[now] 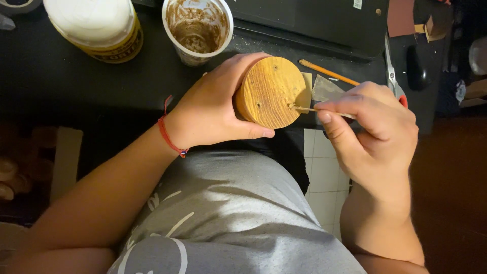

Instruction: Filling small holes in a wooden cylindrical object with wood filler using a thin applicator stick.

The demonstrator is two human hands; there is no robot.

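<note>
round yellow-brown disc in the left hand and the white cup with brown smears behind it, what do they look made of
Round yellow-brown disc, held by the left hand: looks like wood, with dark grain lines across its flat face, a matt finish and small holes. White cup with brown smears: probably thin plastic, going by its smooth, slightly glossy rim; the brown paste coats its inside.

Round wooden block (270,93): yellow-tan face with darker brown grain stripes. Thin stick (324,110) at its right edge: pale tan. Wrist cord (169,136) on the left hand (213,109): red. Cup (197,29), far centre: white, smeared brown inside. Jar (96,26), far left: white lid, yellow label band. Pencil (328,72), far right: orange. Shirt (223,218), near: grey with white markings. Tabletop (61,76): black. Floor tiles (322,172): white.
</note>
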